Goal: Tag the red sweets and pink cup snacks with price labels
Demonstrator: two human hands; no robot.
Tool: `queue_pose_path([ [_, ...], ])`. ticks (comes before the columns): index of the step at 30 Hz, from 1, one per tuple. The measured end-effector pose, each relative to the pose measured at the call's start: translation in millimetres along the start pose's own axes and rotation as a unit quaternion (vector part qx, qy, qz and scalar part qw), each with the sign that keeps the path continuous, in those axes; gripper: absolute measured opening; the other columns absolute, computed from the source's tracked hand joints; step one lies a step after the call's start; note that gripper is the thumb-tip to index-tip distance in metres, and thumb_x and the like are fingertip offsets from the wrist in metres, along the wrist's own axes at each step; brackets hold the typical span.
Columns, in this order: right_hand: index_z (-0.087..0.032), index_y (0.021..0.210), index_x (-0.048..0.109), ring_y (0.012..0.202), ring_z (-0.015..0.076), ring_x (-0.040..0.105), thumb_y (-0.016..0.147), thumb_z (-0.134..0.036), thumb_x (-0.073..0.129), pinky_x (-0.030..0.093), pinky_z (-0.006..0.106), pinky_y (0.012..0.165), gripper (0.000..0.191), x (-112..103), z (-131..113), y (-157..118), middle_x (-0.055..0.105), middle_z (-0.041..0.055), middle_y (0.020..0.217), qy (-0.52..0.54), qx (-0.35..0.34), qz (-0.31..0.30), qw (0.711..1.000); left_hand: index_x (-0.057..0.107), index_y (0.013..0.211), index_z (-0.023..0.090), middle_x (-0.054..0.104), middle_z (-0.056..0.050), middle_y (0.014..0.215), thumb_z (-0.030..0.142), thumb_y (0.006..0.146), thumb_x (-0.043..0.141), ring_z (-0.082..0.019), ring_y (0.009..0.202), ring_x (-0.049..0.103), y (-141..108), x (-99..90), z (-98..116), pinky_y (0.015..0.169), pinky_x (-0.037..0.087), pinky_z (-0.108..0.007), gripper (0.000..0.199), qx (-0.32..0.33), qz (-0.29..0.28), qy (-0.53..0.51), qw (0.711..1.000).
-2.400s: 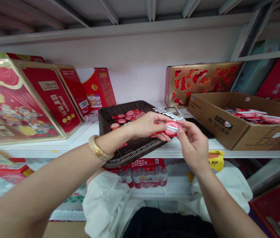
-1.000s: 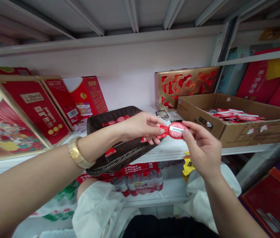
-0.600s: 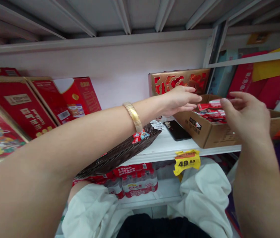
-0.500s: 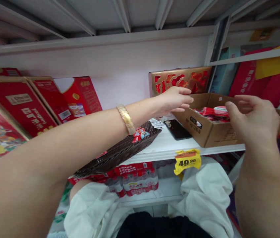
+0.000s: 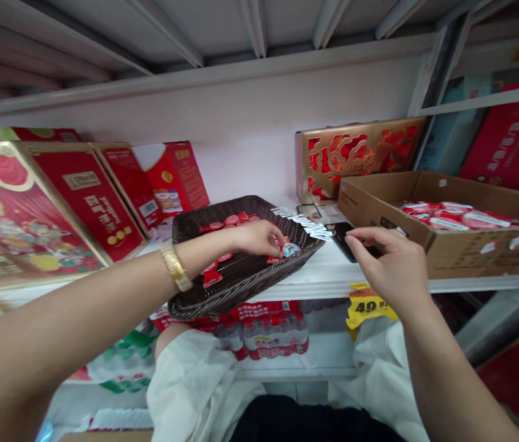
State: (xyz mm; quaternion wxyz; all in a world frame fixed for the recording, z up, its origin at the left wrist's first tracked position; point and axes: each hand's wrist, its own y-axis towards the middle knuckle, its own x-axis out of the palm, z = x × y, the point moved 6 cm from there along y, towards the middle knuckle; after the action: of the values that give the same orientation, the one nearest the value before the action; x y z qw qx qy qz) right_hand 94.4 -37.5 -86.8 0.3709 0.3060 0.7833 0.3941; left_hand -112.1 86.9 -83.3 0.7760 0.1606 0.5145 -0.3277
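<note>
My left hand (image 5: 262,238) reaches into the dark brown wicker basket (image 5: 241,298), its fingers closed at a small red packet with blue print (image 5: 291,249) near the basket's right end. More red packets (image 5: 212,276) lie in the basket. My right hand (image 5: 391,264) hangs in front of the black phone (image 5: 343,240), thumb and forefinger drawn together; whatever may be between them does not show. White paper strips (image 5: 317,230) lie along the basket's right rim, left of that hand. The open cardboard box (image 5: 471,255) behind and to the right holds red-and-white packets (image 5: 459,216).
Red gift boxes (image 5: 80,202) stand at the left of the white shelf (image 5: 333,276). A gold-and-red box (image 5: 356,156) leans at the back. A yellow price tag (image 5: 367,307) hangs from the front edge, with packs of bottled water (image 5: 275,337) below.
My left hand has moved left from beside the cardboard box into the basket and closed. My right hand has left the cardboard box, and its fingers have come together. The view has turned left.
</note>
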Motion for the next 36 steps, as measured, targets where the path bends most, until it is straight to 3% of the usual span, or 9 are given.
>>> queue_pose_path([
  [9, -0.022, 0.087, 0.074, 0.069, 0.0205, 0.063, 0.08, -0.04, 0.066, 0.047, 0.035, 0.068, 0.021, 28.8, 1.6, -7.4, 0.072, 0.0049, 0.082, -0.002, 0.03, -0.062, 0.998, 0.056, 0.13, 0.014, 0.068, -0.011, 0.114, 0.02, 0.072, 0.063, -0.02, 0.091, 0.065, -6.4, 18.9, 1.3, 0.078, 0.048, -0.024, 0.059, 0.023, 0.024, 0.094, 0.995],
  [12, -0.022, 0.087, 0.074, 0.069, 0.0204, 0.062, 0.079, -0.04, 0.067, 0.047, 0.034, 0.067, 0.021, 29.9, 1.8, -6.9, 0.072, 0.0051, 0.081, -0.002, 0.03, -0.054, 0.998, 0.055, 0.133, 0.014, 0.059, -0.017, 0.13, 0.017, 0.076, 0.061, -0.025, 0.112, 0.059, -7.5, 19.4, 10.1, 0.093, 0.045, -0.03, 0.057, 0.056, 0.049, 0.157, 0.985],
  [16, -0.022, 0.087, 0.074, 0.067, 0.0192, 0.062, 0.079, -0.038, 0.068, 0.047, 0.033, 0.066, 0.019, 32.7, 3.3, -6.8, 0.072, 0.0042, 0.081, -0.004, 0.024, -0.058, 0.998, 0.055, 0.133, 0.014, 0.045, -0.017, 0.146, 0.006, 0.081, 0.05, -0.024, 0.127, 0.051, -7.5, 26.5, 20.0, 0.103, 0.039, -0.031, 0.053, 0.12, 0.009, 0.197, 0.973],
  [22, -0.021, 0.082, 0.074, 0.065, 0.0176, 0.062, 0.079, -0.031, 0.067, 0.046, 0.03, 0.064, 0.013, 36.0, 3.6, -5.9, 0.072, 0.0033, 0.08, -0.003, 0.008, -0.064, 0.998, 0.06, 0.124, 0.012, 0.064, -0.015, 0.124, 0.004, 0.079, 0.053, -0.022, 0.114, 0.06, -5.3, 27.9, 19.7, 0.098, 0.043, -0.03, 0.047, 0.145, 0.019, 0.215, 0.966],
  [26, -0.021, 0.08, 0.074, 0.068, 0.0185, 0.063, 0.083, -0.03, 0.062, 0.047, 0.031, 0.066, 0.015, 35.5, 0.4, -4.1, 0.072, 0.0044, 0.079, -0.007, -0.01, -0.055, 0.998, 0.068, 0.106, 0.015, 0.071, -0.011, 0.107, 0.01, 0.082, 0.054, -0.019, 0.097, 0.065, -6.2, 24.7, 23.1, 0.085, 0.046, -0.027, 0.029, 0.192, 0.03, 0.205, 0.959],
  [29, -0.02, 0.08, 0.072, 0.068, 0.0186, 0.062, 0.084, -0.028, 0.059, 0.047, 0.031, 0.067, 0.016, 36.3, -1.8, -2.5, 0.07, 0.0049, 0.078, -0.009, -0.023, -0.045, 0.999, 0.067, 0.088, 0.015, 0.07, -0.008, 0.086, 0.023, 0.089, 0.05, -0.016, 0.076, 0.063, -7.3, 8.8, 24.1, 0.071, 0.045, -0.027, 0.019, 0.176, 0.105, 0.145, 0.968],
  [32, -0.019, 0.079, 0.07, 0.067, 0.0182, 0.061, 0.085, -0.027, 0.058, 0.046, 0.031, 0.067, 0.016, 38.0, -3.5, -1.0, 0.069, 0.005, 0.077, -0.009, -0.029, -0.033, 0.999, 0.058, 0.081, 0.015, 0.062, -0.003, 0.074, 0.029, 0.092, 0.045, -0.013, 0.065, 0.059, -10.2, -10.4, 19.8, 0.061, 0.041, -0.024, 0.022, 0.111, 0.195, -0.005, 0.975],
  [34, -0.019, 0.078, 0.069, 0.067, 0.0177, 0.061, 0.085, -0.027, 0.057, 0.046, 0.03, 0.066, 0.016, 38.2, -4.9, -0.4, 0.068, 0.0048, 0.076, -0.006, -0.027, -0.025, 0.999, 0.052, 0.082, 0.016, 0.058, -0.001, 0.072, 0.025, 0.092, 0.044, -0.01, 0.059, 0.058, -12.0, -15.2, 13.5, 0.056, 0.041, -0.022, 0.015, 0.061, 0.205, -0.176, 0.961],
  [36, -0.019, 0.078, 0.068, 0.066, 0.017, 0.06, 0.085, -0.027, 0.057, 0.046, 0.029, 0.065, 0.016, 37.1, -6.5, -0.4, 0.068, 0.0043, 0.075, 0.006, -0.015, -0.018, 1.0, 0.049, 0.082, 0.016, 0.056, 0.001, 0.07, 0.018, 0.089, 0.046, -0.008, 0.055, 0.057, -13.1, -11.1, 9.8, 0.055, 0.043, -0.021, 0.007, 0.027, 0.158, -0.347, 0.924],
])
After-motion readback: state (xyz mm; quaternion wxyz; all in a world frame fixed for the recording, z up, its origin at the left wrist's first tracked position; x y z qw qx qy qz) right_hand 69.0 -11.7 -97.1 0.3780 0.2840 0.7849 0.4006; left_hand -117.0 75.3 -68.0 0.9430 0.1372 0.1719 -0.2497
